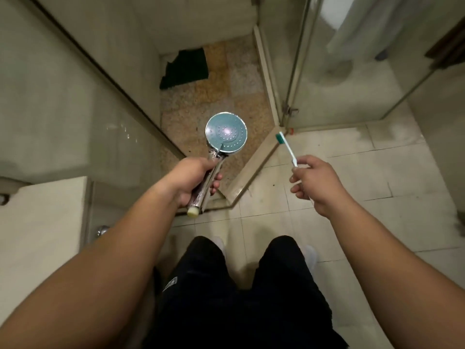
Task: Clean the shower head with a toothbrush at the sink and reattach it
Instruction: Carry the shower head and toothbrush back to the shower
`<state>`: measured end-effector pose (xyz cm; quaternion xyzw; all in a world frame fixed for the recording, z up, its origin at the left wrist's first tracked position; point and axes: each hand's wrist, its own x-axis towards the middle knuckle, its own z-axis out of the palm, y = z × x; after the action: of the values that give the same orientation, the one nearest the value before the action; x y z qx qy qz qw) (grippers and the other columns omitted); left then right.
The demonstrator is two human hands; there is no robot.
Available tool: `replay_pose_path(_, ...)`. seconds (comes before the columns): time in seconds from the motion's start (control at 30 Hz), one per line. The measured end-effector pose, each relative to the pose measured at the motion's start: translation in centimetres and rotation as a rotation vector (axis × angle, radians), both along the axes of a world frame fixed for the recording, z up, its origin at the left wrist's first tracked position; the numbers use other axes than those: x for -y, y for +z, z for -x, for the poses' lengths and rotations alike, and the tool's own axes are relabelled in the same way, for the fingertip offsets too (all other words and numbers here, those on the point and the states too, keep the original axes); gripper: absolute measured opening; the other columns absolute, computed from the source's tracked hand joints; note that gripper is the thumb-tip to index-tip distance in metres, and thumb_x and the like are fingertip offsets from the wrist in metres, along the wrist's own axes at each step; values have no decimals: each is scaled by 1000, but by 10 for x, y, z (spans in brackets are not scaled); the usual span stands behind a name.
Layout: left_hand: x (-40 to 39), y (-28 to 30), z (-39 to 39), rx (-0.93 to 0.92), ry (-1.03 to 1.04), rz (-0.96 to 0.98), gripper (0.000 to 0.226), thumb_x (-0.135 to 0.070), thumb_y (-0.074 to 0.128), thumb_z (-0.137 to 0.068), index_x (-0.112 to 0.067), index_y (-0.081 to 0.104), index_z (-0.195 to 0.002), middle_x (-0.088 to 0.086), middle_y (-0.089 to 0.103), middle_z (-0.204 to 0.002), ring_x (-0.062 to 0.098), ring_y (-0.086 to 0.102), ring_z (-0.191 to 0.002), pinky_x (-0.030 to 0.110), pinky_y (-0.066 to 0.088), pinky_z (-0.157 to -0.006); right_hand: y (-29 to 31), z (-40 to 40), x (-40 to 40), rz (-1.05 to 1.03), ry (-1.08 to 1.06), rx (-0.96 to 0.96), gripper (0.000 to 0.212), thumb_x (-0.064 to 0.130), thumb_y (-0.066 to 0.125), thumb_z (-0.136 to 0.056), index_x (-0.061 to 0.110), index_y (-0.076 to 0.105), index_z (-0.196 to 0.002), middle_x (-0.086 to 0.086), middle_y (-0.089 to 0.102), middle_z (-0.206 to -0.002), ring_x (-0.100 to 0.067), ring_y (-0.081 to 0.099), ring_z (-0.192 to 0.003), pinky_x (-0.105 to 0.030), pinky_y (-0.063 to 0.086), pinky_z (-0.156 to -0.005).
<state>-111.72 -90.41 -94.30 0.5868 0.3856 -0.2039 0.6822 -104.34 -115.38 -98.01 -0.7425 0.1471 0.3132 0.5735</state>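
The tiled bathroom floor [327, 197] fills the right and near part of the view, and the far middle is taken by the pebbled shower floor [201, 117], closed in by glass panels [302, 71] and carrying a dark green cloth [185, 69] in its far left corner. At near left a pale tabletop [37, 235] shows at the edge. The person's legs in dark trousers [239, 298] stand at the shower threshold. The left hand [193, 180] wraps its grip round the chrome handle of the shower head [226, 133], which is detached; the handle's long axis runs from the cream plug at the near end up and away to the round blue spray face, turned toward the camera. The right hand [317, 182] pinches the white handle of the toothbrush [286, 149] between thumb and fingers, bristle end pointing far and left toward the spray face. The two tools are near but apart, the brush head lying just right of the disc. Judging by this, either scrubbing or reattaching comes next; no sink basin or hose is in view.
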Motion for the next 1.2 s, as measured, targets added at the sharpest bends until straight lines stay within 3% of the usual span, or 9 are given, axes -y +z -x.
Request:
replay_pose_path(0.17, 24, 42, -4, -23, 41, 19, 13, -21, 49, -109, -8, 50, -112, 6, 57, -70, 14, 52, -51, 23, 47, -44, 47, -17, 49, 29, 11, -45, 23, 7, 51, -96, 16, 61, -115, -14, 60, -83, -25, 54, -61, -31, 42, -53)
replay_pose_path(0.3, 40, 50, -2, -50, 115, 49, 16, -22, 50, -109, -9, 52, -101, 6, 58, -70, 15, 52, -52, 24, 48, -44, 70, -51, 66, 49, 70, -29, 22, 8, 51, -95, 15, 63, -113, -14, 60, -83, -25, 55, -59, -30, 42, -53)
replay_pose_path(0.57, 38, 36, -25, -77, 258, 65, 17, -17, 47, -110, -5, 57, -102, 7, 60, -69, 16, 53, -53, 25, 48, -45, 96, -148, 17, -36, 220, 89, 25, 9, 52, -97, 15, 61, -119, -11, 61, -85, -21, 56, -58, -29, 44, -52)
replay_pose_path(0.83, -12, 35, -129, -41, 222, 65, 17, -21, 49, -109, -7, 56, -104, 6, 61, -69, 17, 54, -55, 28, 47, -48, 119, -243, -29, -12, 256, 217, 25, 6, 51, -99, 20, 59, -118, -9, 61, -84, -21, 57, -61, -31, 47, -56)
replay_pose_path(0.97, -41, 51, -191, -5, 256, 19, 17, -21, 49, -110, -7, 57, -104, 6, 60, -68, 16, 54, -53, 26, 48, -46, 101, -274, -34, 35, 259, 166, 23, 7, 51, -99, 23, 61, -112, -12, 63, -88, -22, 58, -64, -34, 48, -59)
replay_pose_path(1.2, -88, 73, -291, 57, 392, 12, 17, -20, 50, -109, -8, 59, -103, 5, 58, -67, 15, 53, -53, 24, 46, -45, 60, -346, -42, 82, 235, 5, 24, 4, 51, -98, 11, 61, -119, -17, 62, -85, -25, 55, -61, -33, 43, -54)
